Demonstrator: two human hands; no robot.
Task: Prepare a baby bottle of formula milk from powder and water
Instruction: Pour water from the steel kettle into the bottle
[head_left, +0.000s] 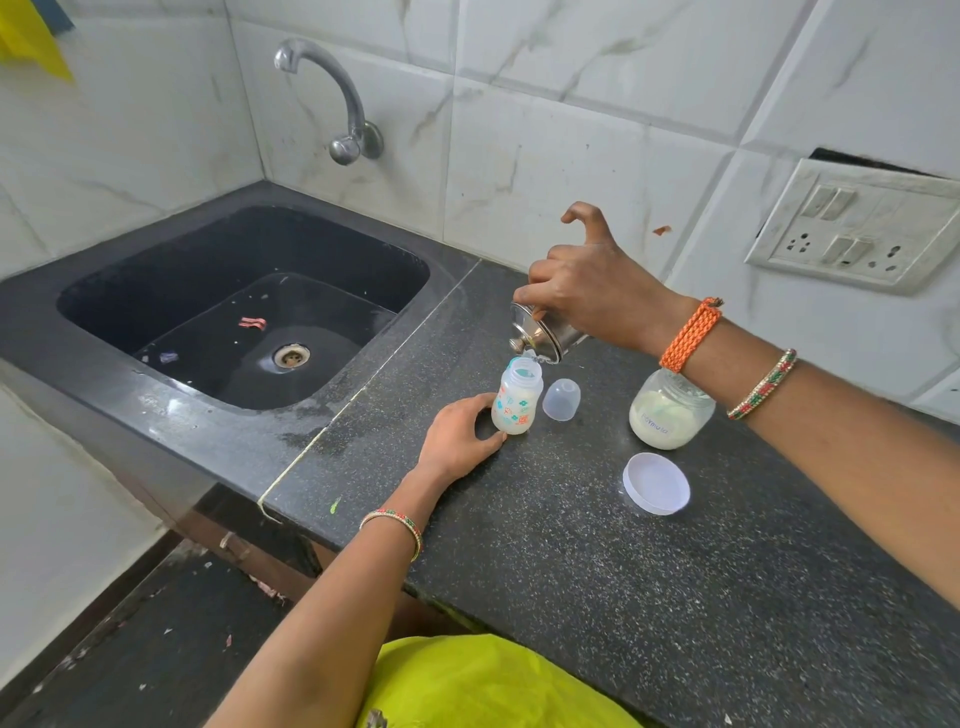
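On counter: right grip (576, 291) clutches tilted steel cup (545, 335) over milky bottle (516, 397), left grip (460, 434) clasping it.

Left hand (457, 434) curled low with bent fingers; right hand (582, 283) gripped higher up, its forefinger apparently lifted and crooked.

Orange braided wristband (691, 334), beaded bangles (762, 385) on both wrists, lime-green garment (483, 686).

A single wide-angle head camera looks forward and steeply down from close above the left hand (457, 434) and right hand (587, 288), with countertop (597, 571) beneath and sink (156, 410) left of them.
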